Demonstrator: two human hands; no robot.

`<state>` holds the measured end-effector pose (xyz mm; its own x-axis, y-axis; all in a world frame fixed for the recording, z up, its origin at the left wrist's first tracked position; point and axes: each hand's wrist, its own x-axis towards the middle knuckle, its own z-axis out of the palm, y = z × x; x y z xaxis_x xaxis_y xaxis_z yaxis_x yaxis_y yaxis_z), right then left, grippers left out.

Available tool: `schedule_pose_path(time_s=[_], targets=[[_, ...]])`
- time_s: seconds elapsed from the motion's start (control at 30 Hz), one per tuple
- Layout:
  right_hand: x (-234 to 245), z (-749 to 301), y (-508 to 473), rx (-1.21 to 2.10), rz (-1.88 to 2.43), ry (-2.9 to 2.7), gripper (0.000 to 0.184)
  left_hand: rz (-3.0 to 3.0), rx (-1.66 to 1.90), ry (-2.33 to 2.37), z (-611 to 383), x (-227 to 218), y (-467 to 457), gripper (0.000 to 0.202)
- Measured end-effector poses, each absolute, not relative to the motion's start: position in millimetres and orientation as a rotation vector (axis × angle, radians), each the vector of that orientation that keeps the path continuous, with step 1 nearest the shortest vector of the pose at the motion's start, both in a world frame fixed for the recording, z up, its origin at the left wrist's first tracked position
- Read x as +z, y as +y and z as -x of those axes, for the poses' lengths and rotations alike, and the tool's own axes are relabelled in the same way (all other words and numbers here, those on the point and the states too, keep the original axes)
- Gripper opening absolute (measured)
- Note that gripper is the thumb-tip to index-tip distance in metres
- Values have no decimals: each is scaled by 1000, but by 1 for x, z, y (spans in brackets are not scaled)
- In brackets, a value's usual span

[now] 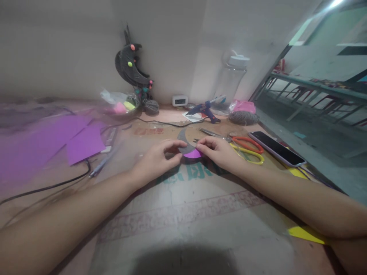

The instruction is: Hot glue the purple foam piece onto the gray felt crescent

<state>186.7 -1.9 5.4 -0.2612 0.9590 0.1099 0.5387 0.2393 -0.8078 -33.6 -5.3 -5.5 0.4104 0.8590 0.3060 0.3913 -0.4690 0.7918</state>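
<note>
A grey crescent-shaped piece [181, 134] with a small purple paper piece [192, 154] along its lower edge sits between my hands, just above the cardboard-covered table. My left hand [160, 157] is closed in a pinch at the left end of it, index finger and thumb at the edge. My right hand [219, 152] pinches the right end, near the purple paper. The exact contact under the fingertips is hard to make out. Just beyond my right hand lie scissors [247, 144] with orange and yellow handles.
A hot glue gun [205, 110], white clock [180, 101], clear bottle [231, 82] and grey yarn [243, 117] stand along the wall. A decorated dark crescent [129, 65] is at the back. Purple sheets [86, 143] and a pen [100, 165] lie left; a phone [276, 148] lies right.
</note>
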Motion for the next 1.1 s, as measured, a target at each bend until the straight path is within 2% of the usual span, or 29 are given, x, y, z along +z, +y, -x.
schedule_pose_path(time_s=[0.2, 0.33, 0.67, 0.8, 1.1], targets=[[7, -186, -2, 844, 1363, -1904, 27, -2031, 971, 1038, 36, -7, -5, 28], [9, -185, -2, 834, 1370, -1898, 25, -1968, 962, 893, 37, -9, -6, 41], [6, -186, -3, 863, 1402, -1921, 27, -1945, 942, 977, 32, -5, -5, 32], [6, -188, 0, 790, 1390, -1948, 29, -2021, 966, 945, 34, -8, -2, 33], [2, -188, 3, 852, 1399, -1918, 29, -2139, 955, 957, 35, -8, 0, 33]])
